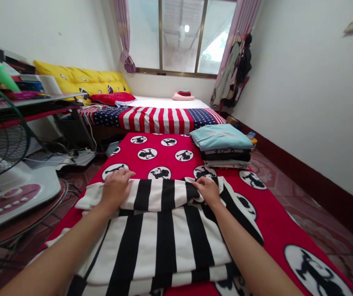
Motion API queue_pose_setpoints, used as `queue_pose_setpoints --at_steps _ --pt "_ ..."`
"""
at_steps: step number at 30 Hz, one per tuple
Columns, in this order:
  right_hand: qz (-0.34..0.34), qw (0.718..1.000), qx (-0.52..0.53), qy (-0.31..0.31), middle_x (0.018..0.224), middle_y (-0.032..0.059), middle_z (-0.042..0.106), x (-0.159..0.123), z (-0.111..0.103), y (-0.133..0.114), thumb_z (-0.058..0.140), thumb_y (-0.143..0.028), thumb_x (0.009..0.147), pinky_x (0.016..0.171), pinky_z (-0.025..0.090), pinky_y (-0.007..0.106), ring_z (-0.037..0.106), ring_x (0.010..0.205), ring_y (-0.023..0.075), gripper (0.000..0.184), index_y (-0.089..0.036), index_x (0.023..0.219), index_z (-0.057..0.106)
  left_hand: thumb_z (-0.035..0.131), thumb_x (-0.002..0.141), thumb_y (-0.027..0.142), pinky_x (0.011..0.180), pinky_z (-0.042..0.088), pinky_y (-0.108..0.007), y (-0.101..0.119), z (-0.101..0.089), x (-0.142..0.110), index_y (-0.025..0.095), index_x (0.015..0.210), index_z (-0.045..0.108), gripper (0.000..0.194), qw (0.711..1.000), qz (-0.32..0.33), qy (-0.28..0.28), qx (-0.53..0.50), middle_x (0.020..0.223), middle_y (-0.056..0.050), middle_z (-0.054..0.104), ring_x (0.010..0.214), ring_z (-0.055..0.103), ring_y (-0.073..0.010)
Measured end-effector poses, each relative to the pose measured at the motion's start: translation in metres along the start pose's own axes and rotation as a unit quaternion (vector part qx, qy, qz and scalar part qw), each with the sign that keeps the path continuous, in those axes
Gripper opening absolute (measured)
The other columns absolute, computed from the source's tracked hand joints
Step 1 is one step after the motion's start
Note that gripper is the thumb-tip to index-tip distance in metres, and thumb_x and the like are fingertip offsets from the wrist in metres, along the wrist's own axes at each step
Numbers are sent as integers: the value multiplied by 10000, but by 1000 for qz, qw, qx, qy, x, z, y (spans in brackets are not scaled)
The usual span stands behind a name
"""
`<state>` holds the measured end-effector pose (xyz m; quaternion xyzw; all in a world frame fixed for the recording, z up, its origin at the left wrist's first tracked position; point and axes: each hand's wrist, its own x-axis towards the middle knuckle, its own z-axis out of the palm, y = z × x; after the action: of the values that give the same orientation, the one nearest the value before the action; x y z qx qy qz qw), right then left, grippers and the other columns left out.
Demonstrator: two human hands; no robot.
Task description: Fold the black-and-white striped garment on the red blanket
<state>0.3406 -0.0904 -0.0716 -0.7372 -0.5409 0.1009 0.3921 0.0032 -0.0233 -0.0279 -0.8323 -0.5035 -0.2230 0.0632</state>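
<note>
A black-and-white striped garment [164, 242] lies in front of me, its far part folded over in a band across the top. My left hand [117, 190] rests on the left end of that band, fingers stretched past its far edge and thumb apart from them. At the band's right end, my right hand [207, 190] pinches the fabric between thumb and fingers. One striped part spreads out to the right of my right wrist. Under the garment is a red blanket [176, 142] with monkey figures in white circles.
Folded clothes, a light blue one [221, 137] on top, are stacked beyond my right hand. A fan [16, 193] stands on a round stool at left, near a cluttered desk [34, 100]. Behind is a bed with a striped, starred cover [154, 119]. Clothes [233, 70] hang by the window.
</note>
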Motion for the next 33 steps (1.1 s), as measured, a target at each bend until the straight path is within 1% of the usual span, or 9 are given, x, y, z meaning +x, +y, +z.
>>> queue_pose_setpoints --at_steps 4,6,8,11,15,18,24,29,33 --pt "-25 997 56 -43 723 13 690 8 -17 6 596 -444 773 656 436 261 619 702 164 260 -198 744 678 579 850 266 907 462 -367 88 2 -23 252 1129 626 283 963 193 -77 -174 1115 -62 640 1022 594 -228" --pt "-31 996 73 -37 808 33 706 6 -33 9 579 -459 793 675 457 266 632 739 167 303 -181 858 679 628 809 235 903 469 -392 116 9 -35 260 1207 593 400 958 218 -74 -171 1145 -69 631 1037 583 -248" --pt "-40 996 75 5 900 56 697 -5 -50 10 582 -459 806 719 461 284 626 794 176 312 -177 919 655 610 805 170 887 479 -393 128 17 -39 254 1246 574 451 965 207 -61 -152 1157 -76 628 1036 580 -253" --pt "-104 992 71 25 885 44 663 -35 -66 2 620 -402 819 751 448 286 599 796 171 202 -202 844 626 500 847 88 826 493 -344 126 23 -33 237 1181 620 384 974 184 -57 -121 1062 -67 659 953 605 -223" --pt "-184 979 45 -81 807 20 639 -74 -60 -18 618 -296 847 716 440 262 590 743 157 119 -218 757 622 437 881 103 746 494 -300 118 18 -12 223 1052 673 315 978 145 -70 -131 941 -53 689 876 640 -203" --pt "-194 974 -5 -114 870 28 683 -83 -48 -32 564 -249 880 729 438 256 628 791 165 114 -224 848 671 480 844 112 798 493 -304 114 14 8 220 1019 683 289 975 101 -55 -191 994 -45 709 935 653 -207" --pt "-86 968 -222 -81 876 83 734 -65 -30 -53 500 -286 908 699 440 297 684 790 233 301 -233 1170 639 520 797 139 770 495 -297 107 19 40 229 945 710 257 972 66 -35 -224 965 -29 736 902 667 -210" --pt "-8 955 -282 -85 865 125 726 -50 -11 -69 509 -427 906 677 451 317 689 820 266 300 -192 947 692 523 790 147 765 496 -289 107 26 46 236 934 720 261 971 64 -39 -227 950 -27 742 884 672 -207" --pt "23 956 -279 -82 871 129 719 -45 -1 -68 575 -355 861 690 459 319 687 849 270 229 -171 954 674 515 797 147 798 498 -296 107 26 43 229 939 719 262 969 60 -35 -237 960 -30 742 908 672 -211"
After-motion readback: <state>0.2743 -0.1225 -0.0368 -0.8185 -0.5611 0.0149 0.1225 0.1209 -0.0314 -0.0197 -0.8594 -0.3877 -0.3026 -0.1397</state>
